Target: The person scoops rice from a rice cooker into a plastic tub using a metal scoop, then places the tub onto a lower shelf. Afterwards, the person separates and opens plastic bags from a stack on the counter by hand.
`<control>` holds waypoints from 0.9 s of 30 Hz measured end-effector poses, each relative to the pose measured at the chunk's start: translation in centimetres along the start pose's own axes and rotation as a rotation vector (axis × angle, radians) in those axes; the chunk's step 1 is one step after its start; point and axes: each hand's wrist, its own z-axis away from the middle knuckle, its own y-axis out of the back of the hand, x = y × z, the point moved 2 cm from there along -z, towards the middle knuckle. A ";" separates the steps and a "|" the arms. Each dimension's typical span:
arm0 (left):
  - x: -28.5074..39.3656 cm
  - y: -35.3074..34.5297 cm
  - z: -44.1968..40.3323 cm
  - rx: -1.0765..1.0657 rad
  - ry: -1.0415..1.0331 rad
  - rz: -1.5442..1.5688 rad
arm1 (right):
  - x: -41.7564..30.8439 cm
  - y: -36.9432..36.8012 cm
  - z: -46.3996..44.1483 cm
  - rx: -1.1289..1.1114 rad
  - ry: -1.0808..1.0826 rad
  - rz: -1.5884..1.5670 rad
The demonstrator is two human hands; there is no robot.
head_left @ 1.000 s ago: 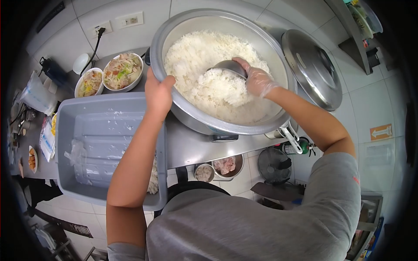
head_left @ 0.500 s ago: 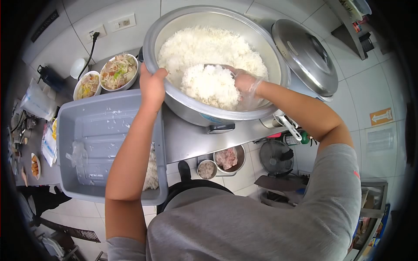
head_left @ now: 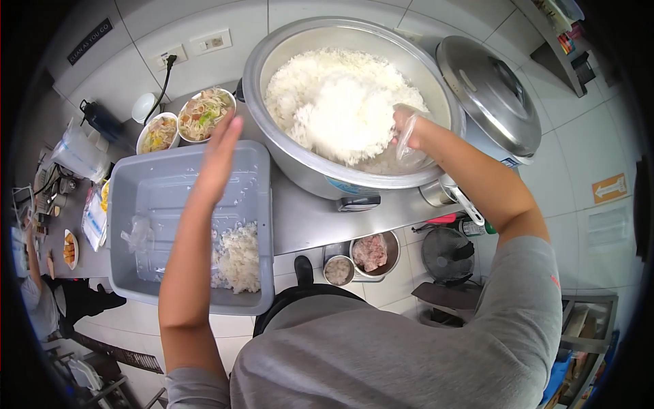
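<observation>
My right hand [head_left: 412, 133], in a clear plastic glove, is inside a large metal rice pot [head_left: 300, 167]. Its fingers are closed at the edge of a big heap of cooked rice [head_left: 347, 126], raised above the rest; anything beneath the heap is hidden. My left hand [head_left: 221, 153] is empty, slightly blurred, with fingers stretched out, over the grey plastic tub [head_left: 262, 170] left of the pot. A smaller pile of rice [head_left: 238, 255] lies in the tub's near right corner, and a crumpled clear plastic bag [head_left: 138, 233] lies on its left side.
Two bowls of noodles and vegetables [head_left: 204, 116] [head_left: 159, 134] stand behind the tub. A metal lid [head_left: 487, 95] leans right of the pot. Below the counter are a pan of raw meat [head_left: 371, 253] and a fan [head_left: 446, 253]. Another person [head_left: 41, 293] is at far left.
My left hand has let go of the pot's rim and moved left over the tub. My right hand still has the rice heap, which has shifted slightly. The view has moved a little.
</observation>
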 end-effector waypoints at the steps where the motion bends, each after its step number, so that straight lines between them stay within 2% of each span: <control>1: 0.7 2.3 1.6 -0.040 0.010 -0.061 | -0.1 0.3 -0.3 0.048 -0.012 -0.076; 3: -0.4 8.5 3.3 0.116 -0.018 -0.406 | -0.2 1.1 -1.1 0.066 0.000 -0.207; 5: -3.7 18.0 4.6 0.361 -0.120 -0.884 | -0.2 2.1 -1.8 0.007 0.047 -0.324; 6: -7.2 24.8 5.1 0.450 -0.156 -1.129 | 0.0 1.7 -1.9 -0.024 0.071 -0.382; 8: -9.1 31.5 8.8 0.785 0.249 -1.446 | -0.8 -0.1 1.2 0.117 0.136 -0.521; 10: -15.2 39.2 11.2 0.679 0.605 -1.391 | -1.1 0.0 1.3 0.184 0.194 -0.605; 13: -16.6 39.3 13.9 0.476 0.515 -1.537 | -4.2 -2.7 6.1 0.070 0.315 -0.524; 15: -18.9 42.5 14.0 0.384 0.379 -1.580 | -7.2 -5.8 7.7 -0.264 0.448 -0.502; 17: -15.7 39.1 14.1 0.589 0.400 -1.507 | -10.6 -9.6 6.9 -0.865 0.624 -0.517; 20: -17.6 40.2 13.8 0.533 0.453 -1.406 | -11.6 -14.7 10.7 -0.898 0.525 -0.594; 22: -17.9 39.5 13.5 0.535 0.448 -1.314 | -8.2 -13.2 11.7 -0.481 0.248 -0.542; 24: -18.3 40.1 13.7 0.507 0.387 -1.302 | -4.9 -14.1 13.1 -0.164 0.156 -0.403; 25: -18.4 40.3 13.8 0.493 0.357 -1.294 | -3.7 -17.0 14.2 -0.059 0.199 -0.297; 27: -17.9 39.9 14.0 0.492 0.324 -1.268 | -0.6 -20.7 13.0 -0.025 0.196 -0.243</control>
